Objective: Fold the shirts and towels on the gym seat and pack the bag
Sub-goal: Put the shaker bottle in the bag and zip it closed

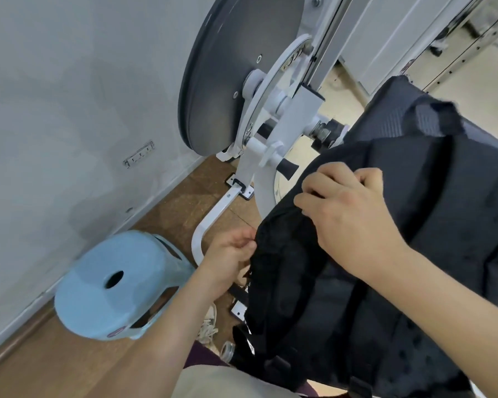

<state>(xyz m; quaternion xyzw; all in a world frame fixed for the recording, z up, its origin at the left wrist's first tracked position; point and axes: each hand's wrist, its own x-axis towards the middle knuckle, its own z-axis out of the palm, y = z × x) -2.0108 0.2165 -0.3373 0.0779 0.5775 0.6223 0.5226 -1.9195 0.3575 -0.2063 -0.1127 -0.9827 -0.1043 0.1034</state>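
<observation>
Together, left hand [232,249] and right hand [348,214] pinch the bag [431,214] edge.

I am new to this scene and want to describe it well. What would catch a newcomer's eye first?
The black backpack fills the right side, with the right hand gripping its upper fabric and the left hand pinching its left edge. At top centre stands a large dark disc on a white gym machine; a light blue stool sits lower left.

I see the black backpack [431,214] lying tilted, zipped side away, its padded back side facing up at me.
</observation>
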